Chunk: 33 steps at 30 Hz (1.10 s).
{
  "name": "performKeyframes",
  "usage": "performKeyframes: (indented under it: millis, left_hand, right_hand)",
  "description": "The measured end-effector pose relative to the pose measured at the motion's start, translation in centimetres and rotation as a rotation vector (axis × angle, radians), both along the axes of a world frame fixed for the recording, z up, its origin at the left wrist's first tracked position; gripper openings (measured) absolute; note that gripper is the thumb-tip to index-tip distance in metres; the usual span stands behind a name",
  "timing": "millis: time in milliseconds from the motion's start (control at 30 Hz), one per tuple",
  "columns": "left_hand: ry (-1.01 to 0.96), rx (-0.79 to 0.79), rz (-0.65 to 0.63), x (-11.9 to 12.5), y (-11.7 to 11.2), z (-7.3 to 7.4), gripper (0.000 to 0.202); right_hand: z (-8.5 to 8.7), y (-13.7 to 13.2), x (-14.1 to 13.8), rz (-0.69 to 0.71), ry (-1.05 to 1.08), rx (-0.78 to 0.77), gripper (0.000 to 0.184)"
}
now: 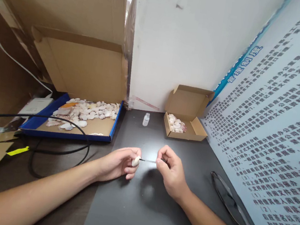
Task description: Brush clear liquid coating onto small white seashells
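Between the thumb and fingers of my left hand (120, 164) is a small whitish seashell (135, 160). My right hand (171, 170) pinches a thin brush (148, 161) with a pale stem and a dark tip. That tip points left and meets the shell's edge, or comes very close to it. The brush's other end is hidden by my right fingers. Beyond both hands, a small clear glass bottle (146, 120) stands upright on the dark tabletop, with no cap visible on it.
At the left is a blue-edged cardboard box (69, 137) with many seashells (94, 112). An open small cardboard box (182, 135) at the right holds more shells (175, 123). A black cable (60, 153) loops near my left arm. Glasses (233, 206) lie at the right by a printed board (279, 108).
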<state>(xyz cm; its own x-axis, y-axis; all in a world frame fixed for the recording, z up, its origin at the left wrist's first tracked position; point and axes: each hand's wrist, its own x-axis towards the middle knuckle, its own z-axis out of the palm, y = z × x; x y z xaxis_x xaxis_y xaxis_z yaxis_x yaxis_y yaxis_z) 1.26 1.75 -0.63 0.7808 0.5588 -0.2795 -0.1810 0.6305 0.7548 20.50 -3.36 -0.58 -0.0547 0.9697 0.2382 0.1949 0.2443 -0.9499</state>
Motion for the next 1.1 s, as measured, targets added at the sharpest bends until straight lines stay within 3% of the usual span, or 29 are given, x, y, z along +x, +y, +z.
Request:
performKeyframes:
  millis: [933,1100]
  left_hand:
    - [-0.015,0.005,0.013,0.11,-0.08,-0.06,0.011]
    - [-0.01,-0.003,0.014,0.1,-0.1,-0.13,0.01]
  right_hand:
    - [-0.1,-0.02,-0.14,0.0,-0.018,-0.059,0.013]
    - [0.23,0.01,-0.23,0.046,0.111,-0.085,0.018]
